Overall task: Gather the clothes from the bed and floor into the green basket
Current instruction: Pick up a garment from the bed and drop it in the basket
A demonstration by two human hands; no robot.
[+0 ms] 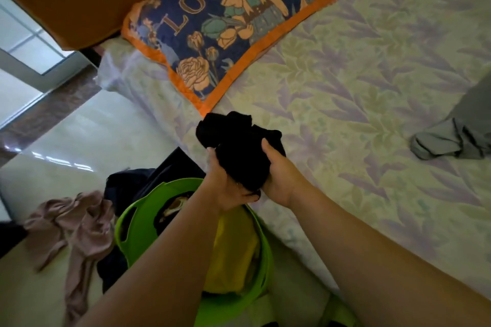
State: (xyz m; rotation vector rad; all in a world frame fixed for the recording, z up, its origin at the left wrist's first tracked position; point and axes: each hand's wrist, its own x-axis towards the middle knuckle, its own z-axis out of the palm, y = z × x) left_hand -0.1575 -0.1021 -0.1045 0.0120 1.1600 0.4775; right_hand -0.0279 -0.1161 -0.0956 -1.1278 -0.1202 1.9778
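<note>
Floral sheets cover the bed (358,87), with the green basket (127,223) on the floor beside it. Both hands, left (225,183) and right (276,175), clutch a bunched black garment (239,146) just above the basket's far rim. Best to draw it back over the opening, then let go low so nothing drapes outside.

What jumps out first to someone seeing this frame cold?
Both hands, left hand and right hand, grip a bunched black garment at centre frame, just above the green basket, which already holds a yellow cloth. Next, the orange-edged pillow at the head of the bed. A pink garment lies on the floor left of the basket, and a grey garment on the bed at right.
</note>
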